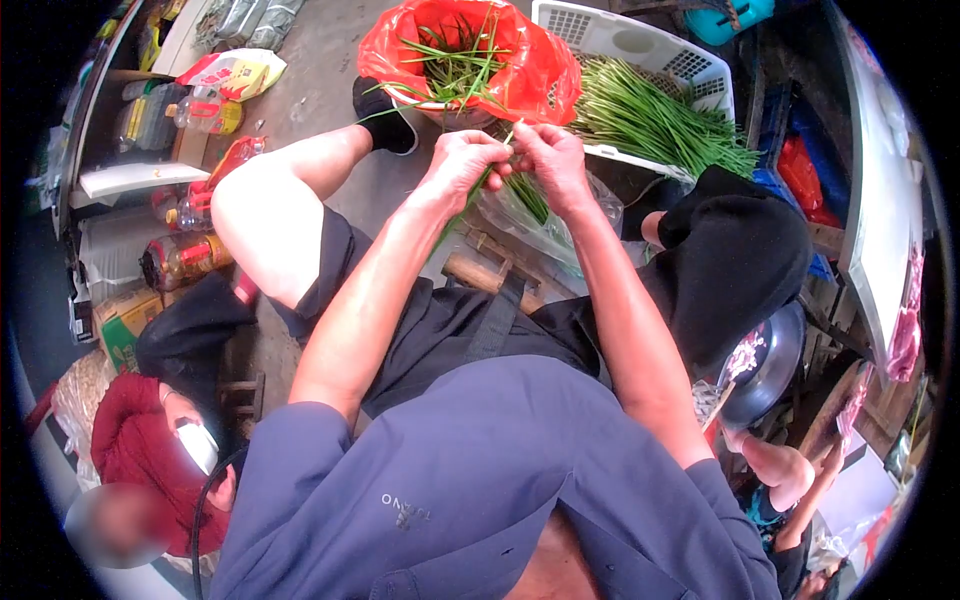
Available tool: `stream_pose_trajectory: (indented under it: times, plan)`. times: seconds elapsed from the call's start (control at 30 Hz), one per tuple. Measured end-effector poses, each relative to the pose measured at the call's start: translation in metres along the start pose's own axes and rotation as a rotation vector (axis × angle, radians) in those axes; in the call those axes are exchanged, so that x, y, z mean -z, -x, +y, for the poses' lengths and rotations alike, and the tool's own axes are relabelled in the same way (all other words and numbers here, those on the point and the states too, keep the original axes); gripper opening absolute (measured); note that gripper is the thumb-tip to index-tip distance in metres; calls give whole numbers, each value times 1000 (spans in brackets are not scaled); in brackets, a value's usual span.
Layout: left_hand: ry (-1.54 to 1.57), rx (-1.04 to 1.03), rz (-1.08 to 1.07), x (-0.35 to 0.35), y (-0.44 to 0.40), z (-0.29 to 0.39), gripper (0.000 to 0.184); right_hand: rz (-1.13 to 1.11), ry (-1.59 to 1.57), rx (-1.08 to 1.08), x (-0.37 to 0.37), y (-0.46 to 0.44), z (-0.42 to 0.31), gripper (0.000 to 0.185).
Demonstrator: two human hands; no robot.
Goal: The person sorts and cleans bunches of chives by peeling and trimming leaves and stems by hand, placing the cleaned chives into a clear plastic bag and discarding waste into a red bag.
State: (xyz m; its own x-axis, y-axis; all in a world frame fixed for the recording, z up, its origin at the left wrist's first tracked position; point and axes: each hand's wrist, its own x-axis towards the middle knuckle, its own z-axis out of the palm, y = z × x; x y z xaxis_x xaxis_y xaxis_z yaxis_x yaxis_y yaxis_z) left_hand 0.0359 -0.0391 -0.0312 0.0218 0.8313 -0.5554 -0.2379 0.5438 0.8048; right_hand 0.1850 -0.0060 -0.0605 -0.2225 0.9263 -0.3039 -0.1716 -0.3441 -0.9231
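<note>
My left hand (463, 168) and my right hand (555, 165) meet in front of me, fingertips pinched together. Between them runs a thin green chive stalk (510, 145), its lower leaves hanging below my left hand. Just beyond my hands is a bucket lined with a red plastic bag (545, 65), holding loose green trimmings (460, 70). To the right, a white plastic basket (640, 35) holds a thick pile of long chives (655, 120). Under my right hand, more green stalks (527, 197) lie by a clear plastic bag (590, 205).
Several oil bottles (205, 112) stand on the left. One person in a dark red top (135, 450) sits at lower left with a phone (197, 445). Another person's leg (775, 465) shows at lower right, near a dark basin (775, 365). A white-topped table (885, 210) stands at the right.
</note>
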Motion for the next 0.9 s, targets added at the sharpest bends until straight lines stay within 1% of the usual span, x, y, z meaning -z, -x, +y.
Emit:
stream_pose_trajectory:
  times: [0.03, 0.17, 0.23, 0.4, 0.47, 0.6, 0.7, 0.77, 0.8, 0.87, 0.9]
  plan:
    - [-26, -35, 30, 0, -1, 0, 10, -40, 103, 33, -2, 1, 0, 20]
    - [-100, -57, 63, -3, -2, -2, 10, -54, 129, 22, -4, 3, 3, 19]
    - [-188, -103, 103, -5, -2, -3, 9, -55, 145, 14, -5, 2, 2, 19]
    - [-256, -95, 119, -8, 1, 0, 9, -66, 153, -22, -2, 2, 1, 21]
    - [-276, -84, 122, -9, 2, 3, 9, -101, 248, -3, 1, 3, -2, 22]
    - [-274, -66, 87, -5, 0, 2, 10, -89, 234, 3, 1, 1, 2, 22]
    - [-261, -62, 79, -4, 0, 1, 10, -62, 315, 63, 1, 1, 2, 21]
    - [-248, -62, 77, -4, 0, 1, 10, 18, 364, 105, 1, 1, 3, 20]
    - [-228, -51, 77, -4, 0, 2, 10, 18, 364, 105, 2, 0, 4, 20]
    - [-208, -38, 78, -3, 0, 1, 10, 136, 298, 75, 6, -5, 5, 20]
    - [-190, -46, 68, -2, 1, 1, 11, 159, 275, 44, 9, -8, 4, 19]
